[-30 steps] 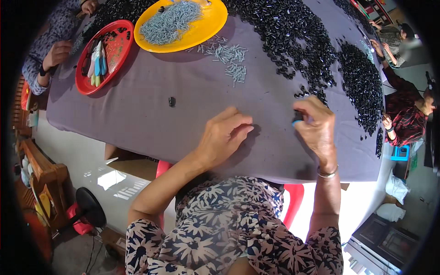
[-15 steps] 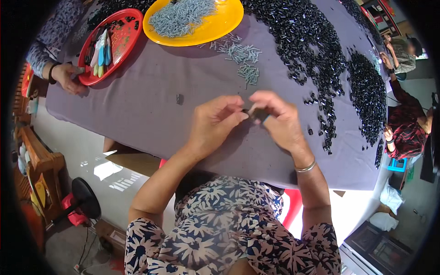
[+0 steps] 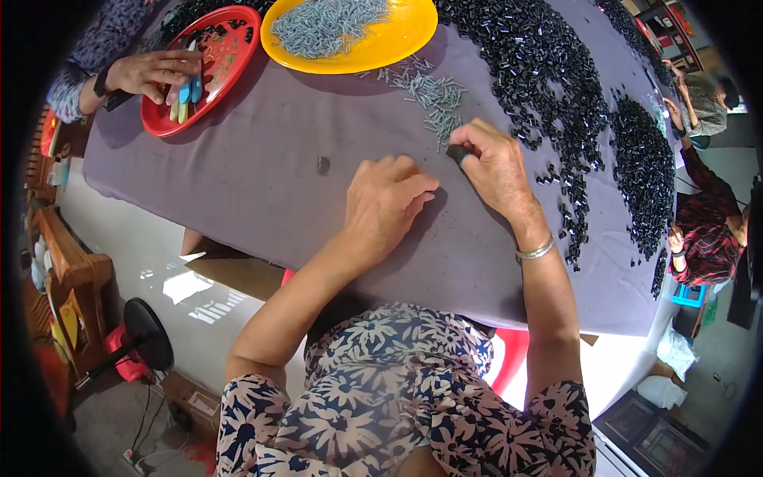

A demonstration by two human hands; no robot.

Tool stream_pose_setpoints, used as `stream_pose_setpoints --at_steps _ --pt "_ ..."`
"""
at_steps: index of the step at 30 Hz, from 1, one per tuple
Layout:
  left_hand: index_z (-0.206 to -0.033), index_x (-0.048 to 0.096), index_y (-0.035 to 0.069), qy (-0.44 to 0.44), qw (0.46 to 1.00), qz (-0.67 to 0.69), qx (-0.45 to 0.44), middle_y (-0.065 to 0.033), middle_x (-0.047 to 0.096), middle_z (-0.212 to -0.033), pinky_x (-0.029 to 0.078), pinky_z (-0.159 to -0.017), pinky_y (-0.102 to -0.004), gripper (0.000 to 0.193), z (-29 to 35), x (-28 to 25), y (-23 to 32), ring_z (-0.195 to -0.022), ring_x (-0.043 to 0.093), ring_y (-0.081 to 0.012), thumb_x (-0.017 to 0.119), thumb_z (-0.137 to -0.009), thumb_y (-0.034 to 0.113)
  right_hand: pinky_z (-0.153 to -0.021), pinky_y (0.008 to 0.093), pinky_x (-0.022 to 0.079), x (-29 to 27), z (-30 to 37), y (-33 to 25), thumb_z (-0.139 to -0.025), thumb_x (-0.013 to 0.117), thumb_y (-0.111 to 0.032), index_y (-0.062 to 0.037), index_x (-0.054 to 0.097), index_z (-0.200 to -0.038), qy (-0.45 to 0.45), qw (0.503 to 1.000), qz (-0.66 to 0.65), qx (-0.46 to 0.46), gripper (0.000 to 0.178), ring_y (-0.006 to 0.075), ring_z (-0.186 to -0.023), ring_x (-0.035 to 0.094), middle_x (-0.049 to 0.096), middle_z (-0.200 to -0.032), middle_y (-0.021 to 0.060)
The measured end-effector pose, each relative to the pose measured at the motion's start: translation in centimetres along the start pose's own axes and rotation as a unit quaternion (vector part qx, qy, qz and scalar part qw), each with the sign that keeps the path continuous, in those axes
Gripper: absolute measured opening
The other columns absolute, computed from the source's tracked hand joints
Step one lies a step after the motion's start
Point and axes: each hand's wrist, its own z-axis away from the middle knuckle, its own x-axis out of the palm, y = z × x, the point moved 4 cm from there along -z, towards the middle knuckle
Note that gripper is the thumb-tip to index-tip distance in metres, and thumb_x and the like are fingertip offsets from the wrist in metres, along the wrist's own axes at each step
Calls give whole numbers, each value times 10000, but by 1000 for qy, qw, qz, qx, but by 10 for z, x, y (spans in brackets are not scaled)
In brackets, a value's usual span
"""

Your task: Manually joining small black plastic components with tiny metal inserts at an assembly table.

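Observation:
Over the middle of the table, my left hand [image 3: 388,203] is closed, fingers curled, thumb against the forefinger; whatever it holds is hidden. My right hand [image 3: 497,163] is closed too, its fingertips at the near end of a loose pile of small grey screws [image 3: 433,91]. A dark piece with a blue edge [image 3: 458,152] shows at the right thumb tip; I cannot tell whether it is worn or held. One small black part [image 3: 323,165] lies alone on the cloth left of my hands. Many small black tube-like parts [image 3: 548,87] spread over the right side.
A yellow plate [image 3: 405,40] of grey screws stands at the back. Beside it, a co-worker's hand [image 3: 155,75] reaches over a red tray [image 3: 238,67] with coloured-handled tools. Another black heap [image 3: 640,167] lies far right, where other people work. A fan [image 3: 149,334] stands on the floor, lower left.
My hands have parted: the right moved up and away to the screw pile, the left turned knuckles up. The co-worker's hand went from the red tray's rim to over the tools.

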Motion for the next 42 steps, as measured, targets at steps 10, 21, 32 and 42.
stream_pose_setpoints --at_steps 10,21,32,42 --pt "-872 704 103 -14 999 -6 -32 -33 605 -885 417 -738 -403 209 -3 4 -3 -880 571 -258 784 -687 49 -547 219 395 -4 15 -5 -791 610 103 -16 613 -821 -42 989 -135 30 122 27 -613 461 561 -711 -36" --pt "-919 679 110 -21 999 3 -27 -39 580 -893 400 -749 -387 206 1 5 -7 -871 555 -261 766 -742 54 -475 185 450 -2 20 6 -877 538 46 -27 631 -900 -90 900 -353 239 120 31 -554 541 686 -802 60" --pt "-956 684 106 -25 998 11 -49 -34 583 -853 408 -751 -404 265 -4 0 -2 -839 562 -252 769 -708 63 -429 218 445 5 24 2 -940 595 -35 -8 626 -939 -72 833 -503 219 40 53 -483 498 648 -767 68" --pt "-1020 711 10 8 958 234 -164 -52 614 -865 479 -732 -290 210 -15 4 1 -826 598 -157 753 -849 124 -478 160 414 -1 27 -15 -942 599 -54 -53 646 -958 -56 877 -437 192 49 12 -541 500 627 -763 -3"
